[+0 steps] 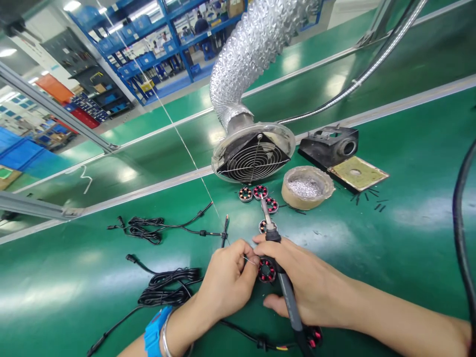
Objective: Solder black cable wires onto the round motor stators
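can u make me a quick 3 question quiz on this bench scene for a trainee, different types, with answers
1. What does the right hand hold?
A) a black cable
B) a soldering iron
C) the silver duct

2. True or false: the yellow pad lies inside the round tub.

3. Fill in the blank: the left hand pinches a thin, silvery ____.

Key:
1. B
2. False; the yellow pad lies outside the round tub, at the foot of the black holder.
3. wire
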`<control>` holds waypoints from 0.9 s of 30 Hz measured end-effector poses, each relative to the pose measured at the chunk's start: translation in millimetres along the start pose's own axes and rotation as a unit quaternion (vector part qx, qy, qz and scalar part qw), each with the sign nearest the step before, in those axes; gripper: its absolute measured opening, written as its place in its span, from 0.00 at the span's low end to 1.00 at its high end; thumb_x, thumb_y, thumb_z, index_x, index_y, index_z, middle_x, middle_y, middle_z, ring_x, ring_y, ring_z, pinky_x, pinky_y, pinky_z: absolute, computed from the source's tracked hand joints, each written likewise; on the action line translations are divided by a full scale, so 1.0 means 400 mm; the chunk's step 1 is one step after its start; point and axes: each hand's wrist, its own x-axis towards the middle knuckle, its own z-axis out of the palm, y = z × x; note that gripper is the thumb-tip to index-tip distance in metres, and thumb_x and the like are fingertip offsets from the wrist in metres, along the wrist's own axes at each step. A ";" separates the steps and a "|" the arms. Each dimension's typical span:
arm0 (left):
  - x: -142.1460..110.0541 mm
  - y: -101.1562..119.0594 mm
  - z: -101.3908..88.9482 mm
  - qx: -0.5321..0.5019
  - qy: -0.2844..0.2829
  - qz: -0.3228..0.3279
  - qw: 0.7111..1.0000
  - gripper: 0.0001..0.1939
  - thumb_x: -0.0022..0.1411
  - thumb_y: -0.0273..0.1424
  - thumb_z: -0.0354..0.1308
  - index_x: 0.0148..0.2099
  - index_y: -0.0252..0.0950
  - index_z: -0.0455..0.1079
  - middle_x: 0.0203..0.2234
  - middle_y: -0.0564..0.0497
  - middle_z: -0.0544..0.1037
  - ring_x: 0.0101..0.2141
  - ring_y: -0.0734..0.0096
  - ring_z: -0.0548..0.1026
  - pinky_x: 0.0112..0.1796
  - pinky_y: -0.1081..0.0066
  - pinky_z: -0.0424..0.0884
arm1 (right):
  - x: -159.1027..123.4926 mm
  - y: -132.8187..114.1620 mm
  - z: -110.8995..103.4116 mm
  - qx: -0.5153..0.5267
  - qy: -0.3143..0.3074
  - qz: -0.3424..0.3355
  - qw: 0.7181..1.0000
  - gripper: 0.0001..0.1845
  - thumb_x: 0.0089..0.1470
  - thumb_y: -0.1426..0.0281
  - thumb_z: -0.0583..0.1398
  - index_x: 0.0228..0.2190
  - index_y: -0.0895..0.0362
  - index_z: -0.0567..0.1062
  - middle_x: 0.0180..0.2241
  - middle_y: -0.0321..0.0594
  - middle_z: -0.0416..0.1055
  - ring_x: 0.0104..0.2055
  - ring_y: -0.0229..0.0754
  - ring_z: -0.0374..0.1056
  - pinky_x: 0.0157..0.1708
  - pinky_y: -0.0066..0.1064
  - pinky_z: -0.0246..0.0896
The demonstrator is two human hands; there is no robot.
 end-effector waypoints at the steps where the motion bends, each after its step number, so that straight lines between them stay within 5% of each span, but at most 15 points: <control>1: -0.001 0.000 -0.002 0.003 -0.002 0.000 1.000 0.09 0.64 0.34 0.47 0.30 0.40 0.57 0.13 0.63 0.54 0.16 0.76 0.53 0.21 0.73 0.48 | 0.002 0.000 0.004 0.001 0.002 0.009 1.000 0.30 0.43 0.79 0.61 0.49 0.56 0.60 0.47 0.52 0.69 0.46 0.53 0.71 0.41 0.45 0.73; 10: 0.003 -0.012 -0.050 -0.050 -0.012 -0.058 0.997 0.12 0.63 0.39 0.47 0.30 0.39 0.59 0.17 0.61 0.56 0.20 0.75 0.55 0.23 0.74 0.50 | -0.003 0.004 0.000 0.010 0.007 0.005 1.000 0.26 0.49 0.82 0.54 0.50 0.57 0.60 0.48 0.56 0.69 0.47 0.56 0.74 0.36 0.45 0.75; 15: 0.007 0.023 -0.031 0.059 -0.031 -0.025 0.998 0.08 0.58 0.34 0.56 0.29 0.38 0.62 0.15 0.63 0.52 0.18 0.77 0.52 0.22 0.73 0.46 | -0.007 0.009 0.004 0.021 0.004 -0.005 1.000 0.29 0.49 0.83 0.52 0.54 0.57 0.59 0.50 0.56 0.69 0.46 0.53 0.74 0.37 0.44 0.75; 22: 0.018 -0.007 -0.045 -0.128 -0.096 -0.100 0.982 0.13 0.56 0.41 0.52 0.26 0.38 0.59 0.14 0.62 0.55 0.17 0.79 0.50 0.20 0.74 0.45 | -0.006 0.005 -0.006 0.015 -0.008 -0.004 1.000 0.26 0.49 0.82 0.53 0.51 0.59 0.62 0.48 0.57 0.70 0.42 0.53 0.75 0.33 0.42 0.75; 27: 0.012 0.008 -0.055 -0.003 -0.058 -0.027 0.998 0.08 0.58 0.36 0.57 0.36 0.36 0.69 0.15 0.64 0.51 0.18 0.78 0.51 0.22 0.74 0.47 | -0.010 0.011 0.000 0.009 -0.001 -0.009 1.000 0.30 0.51 0.82 0.53 0.55 0.58 0.59 0.49 0.55 0.69 0.45 0.53 0.74 0.36 0.43 0.75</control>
